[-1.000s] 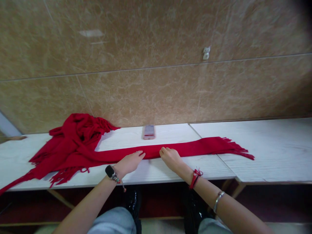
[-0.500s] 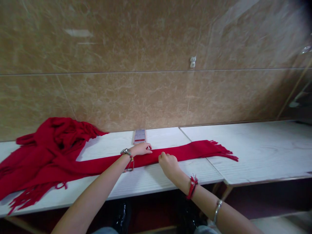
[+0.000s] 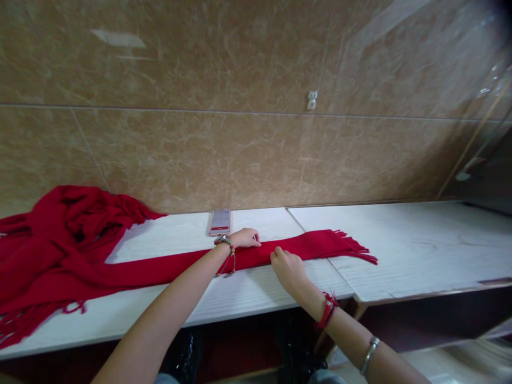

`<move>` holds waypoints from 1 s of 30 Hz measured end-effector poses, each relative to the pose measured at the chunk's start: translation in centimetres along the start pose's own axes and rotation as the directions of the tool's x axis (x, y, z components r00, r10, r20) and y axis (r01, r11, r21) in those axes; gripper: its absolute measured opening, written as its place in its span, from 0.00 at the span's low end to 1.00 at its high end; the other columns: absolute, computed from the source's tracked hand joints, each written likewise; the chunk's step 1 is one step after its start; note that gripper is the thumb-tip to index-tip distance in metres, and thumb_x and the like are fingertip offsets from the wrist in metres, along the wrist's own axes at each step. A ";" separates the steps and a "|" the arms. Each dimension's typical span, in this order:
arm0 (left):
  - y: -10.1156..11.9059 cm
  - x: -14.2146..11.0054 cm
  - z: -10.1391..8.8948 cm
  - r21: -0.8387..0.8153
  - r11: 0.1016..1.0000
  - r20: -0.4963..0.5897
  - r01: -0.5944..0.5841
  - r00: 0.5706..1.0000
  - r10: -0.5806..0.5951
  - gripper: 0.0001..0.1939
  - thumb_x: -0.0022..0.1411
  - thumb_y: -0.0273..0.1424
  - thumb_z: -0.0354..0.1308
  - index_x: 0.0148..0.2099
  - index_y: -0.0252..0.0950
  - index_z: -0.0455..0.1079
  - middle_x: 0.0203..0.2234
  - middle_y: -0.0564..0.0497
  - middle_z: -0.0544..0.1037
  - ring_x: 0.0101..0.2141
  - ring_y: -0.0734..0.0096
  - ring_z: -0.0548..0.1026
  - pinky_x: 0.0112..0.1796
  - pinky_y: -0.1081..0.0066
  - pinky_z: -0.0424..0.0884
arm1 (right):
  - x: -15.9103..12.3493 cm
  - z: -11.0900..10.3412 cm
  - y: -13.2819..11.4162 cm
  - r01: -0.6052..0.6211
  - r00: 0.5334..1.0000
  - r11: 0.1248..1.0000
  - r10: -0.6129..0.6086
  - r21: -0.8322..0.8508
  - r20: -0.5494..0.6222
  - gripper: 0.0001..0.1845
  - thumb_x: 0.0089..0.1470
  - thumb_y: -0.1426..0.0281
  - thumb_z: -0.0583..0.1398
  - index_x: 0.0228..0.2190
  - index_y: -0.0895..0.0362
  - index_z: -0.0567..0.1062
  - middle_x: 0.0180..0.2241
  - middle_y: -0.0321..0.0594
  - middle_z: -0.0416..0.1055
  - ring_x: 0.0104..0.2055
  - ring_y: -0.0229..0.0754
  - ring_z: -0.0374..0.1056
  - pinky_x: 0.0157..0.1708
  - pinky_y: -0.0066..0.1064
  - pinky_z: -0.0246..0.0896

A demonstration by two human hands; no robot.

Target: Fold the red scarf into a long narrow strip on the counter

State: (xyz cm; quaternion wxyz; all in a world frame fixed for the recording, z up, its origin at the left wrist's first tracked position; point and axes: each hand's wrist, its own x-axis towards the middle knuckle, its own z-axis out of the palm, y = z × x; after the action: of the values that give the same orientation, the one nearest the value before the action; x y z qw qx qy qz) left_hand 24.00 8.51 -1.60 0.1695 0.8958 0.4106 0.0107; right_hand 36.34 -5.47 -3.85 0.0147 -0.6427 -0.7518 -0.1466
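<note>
A red scarf (image 3: 160,270) with fringed ends lies as a long narrow folded strip across the white tabletop, its right end spread flat. Closed on the strip's far edge is my left hand (image 3: 245,238), its fingers bent down at the cloth. My right hand (image 3: 288,268) pinches the near edge a little further right, knuckles up. Toward the left the strip runs into a loose heap of red cloth (image 3: 76,229). How the heap is folded inside cannot be seen.
A phone (image 3: 220,222) with a lit screen lies behind my left hand, close to the brown marbled wall (image 3: 180,154). A small white cat-shaped piece (image 3: 312,100) is fixed to that wall. The white tabletop (image 3: 404,250) has a seam right of centre and a near edge below my hands.
Both hands have slid to the right along the scarf, still at its two edges. My view has turned slightly right, so the heap and phone appear further left.
</note>
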 end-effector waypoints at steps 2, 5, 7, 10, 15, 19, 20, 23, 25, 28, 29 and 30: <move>0.4 0.6 0.1 -0.014 1.000 -0.002 0.001 1.000 -0.001 0.10 0.50 0.33 0.57 0.35 0.35 0.72 0.28 0.51 0.76 0.30 0.72 0.71 0.28 0.77 0.61 | 0.0 0.2 0.2 0.017 1.000 1.000 -0.017 0.005 -0.005 0.13 0.53 0.81 0.50 0.37 0.63 0.72 0.35 0.51 0.69 0.34 0.45 0.69 0.27 0.31 0.64; 0.7 1.2 0.1 -0.052 0.999 0.007 -0.015 1.000 0.015 0.09 0.50 0.33 0.56 0.33 0.34 0.73 0.26 0.52 0.76 0.28 0.72 0.70 0.28 0.77 0.60 | 0.0 0.3 0.4 0.066 0.997 0.998 -0.066 0.010 -0.047 0.13 0.54 0.80 0.50 0.38 0.62 0.72 0.37 0.50 0.69 0.35 0.45 0.68 0.29 0.31 0.63; 0.7 1.3 0.0 -0.088 0.996 0.025 -0.033 0.999 0.036 0.09 0.49 0.34 0.55 0.30 0.34 0.73 0.24 0.53 0.75 0.27 0.74 0.69 0.27 0.77 0.60 | -0.1 0.4 0.5 0.094 0.993 0.995 -0.093 0.016 -0.077 0.13 0.55 0.79 0.50 0.39 0.62 0.71 0.37 0.50 0.69 0.36 0.45 0.68 0.29 0.30 0.63; 0.5 1.4 -0.2 -0.157 0.986 0.054 -0.050 0.997 0.060 0.10 0.48 0.35 0.55 0.28 0.33 0.72 0.20 0.56 0.73 0.24 0.75 0.66 0.25 0.77 0.59 | -0.1 0.4 0.6 0.112 0.991 0.993 -0.109 0.024 -0.083 0.12 0.55 0.78 0.50 0.38 0.61 0.71 0.37 0.50 0.69 0.36 0.44 0.68 0.30 0.30 0.63; 0.1 1.5 -0.4 -0.299 0.953 0.045 -0.044 0.997 0.061 0.11 0.47 0.35 0.54 0.29 0.32 0.71 0.22 0.54 0.74 0.26 0.74 0.66 0.27 0.76 0.60 | -0.1 0.5 0.7 0.113 0.990 0.992 -0.108 0.055 -0.090 0.11 0.54 0.79 0.50 0.37 0.61 0.70 0.35 0.49 0.69 0.35 0.44 0.68 0.29 0.29 0.62; 0.4 1.5 -0.7 -0.423 0.905 -0.015 -0.047 0.999 0.045 0.13 0.49 0.37 0.53 0.30 0.31 0.70 0.24 0.53 0.73 0.27 0.73 0.67 0.28 0.75 0.60 | 0.2 0.0 1.0 0.041 0.993 0.992 -0.028 0.117 -0.111 0.12 0.55 0.79 0.48 0.37 0.59 0.68 0.35 0.46 0.69 0.32 0.42 0.68 0.27 0.28 0.60; 0.7 1.6 -0.9 -0.453 0.890 -0.032 -0.052 0.999 0.042 0.13 0.49 0.37 0.53 0.30 0.30 0.69 0.24 0.53 0.73 0.27 0.73 0.67 0.28 0.75 0.61 | 0.3 -0.3 1.3 0.011 0.994 0.990 0.006 0.143 -0.112 0.12 0.56 0.78 0.47 0.38 0.59 0.68 0.35 0.46 0.69 0.32 0.41 0.68 0.27 0.27 0.60; 2.1 1.8 -1.8 -0.530 0.845 -0.067 -0.071 0.997 0.041 0.14 0.51 0.37 0.53 0.32 0.30 0.69 0.25 0.52 0.73 0.26 0.74 0.68 0.28 0.75 0.62 | 0.4 -1.2 2.4 -0.062 0.981 0.964 0.107 0.258 -0.164 0.13 0.56 0.77 0.47 0.39 0.59 0.68 0.37 0.46 0.70 0.33 0.40 0.68 0.29 0.26 0.59; 3.3 2.3 -2.6 -0.571 0.816 -0.082 -0.087 0.995 0.048 0.14 0.52 0.36 0.53 0.34 0.30 0.69 0.26 0.52 0.74 0.27 0.74 0.69 0.29 0.74 0.63 | 0.5 -1.8 3.5 -0.069 0.953 0.931 0.168 0.359 -0.253 0.14 0.56 0.77 0.47 0.40 0.59 0.68 0.38 0.46 0.70 0.35 0.41 0.68 0.32 0.27 0.60; 5.7 3.7 -4.1 -0.614 0.781 -0.094 -0.114 0.993 0.070 0.13 0.54 0.35 0.54 0.37 0.29 0.70 0.27 0.51 0.75 0.28 0.74 0.70 0.30 0.74 0.64 | 0.5 -2.5 5.6 -0.047 0.890 0.873 0.258 0.486 -0.377 0.15 0.54 0.78 0.46 0.39 0.59 0.68 0.36 0.45 0.71 0.37 0.42 0.67 0.34 0.29 0.60; 6.6 4.2 -4.5 -0.624 0.772 -0.095 -0.123 0.992 0.081 0.13 0.55 0.34 0.54 0.38 0.29 0.70 0.28 0.51 0.75 0.28 0.74 0.70 0.31 0.74 0.65 | 0.4 -2.7 6.5 -0.048 0.869 0.857 0.289 0.514 -0.401 0.15 0.53 0.77 0.47 0.39 0.59 0.68 0.35 0.45 0.71 0.37 0.43 0.67 0.35 0.30 0.60; 7.6 4.9 -4.9 -0.631 0.764 -0.094 -0.133 0.991 0.094 0.13 0.56 0.34 0.53 0.38 0.29 0.70 0.28 0.51 0.75 0.28 0.74 0.71 0.31 0.74 0.65 | 0.3 -2.9 7.3 -0.054 0.851 0.843 0.320 0.536 -0.417 0.15 0.52 0.77 0.47 0.39 0.59 0.68 0.34 0.45 0.71 0.36 0.43 0.67 0.34 0.30 0.60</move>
State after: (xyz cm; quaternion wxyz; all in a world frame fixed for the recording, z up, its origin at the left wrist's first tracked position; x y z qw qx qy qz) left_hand 32.00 8.95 4.77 0.4495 0.8083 0.3326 0.1844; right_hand 42.93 -4.92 0.50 0.3875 -0.6299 -0.6655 -0.1006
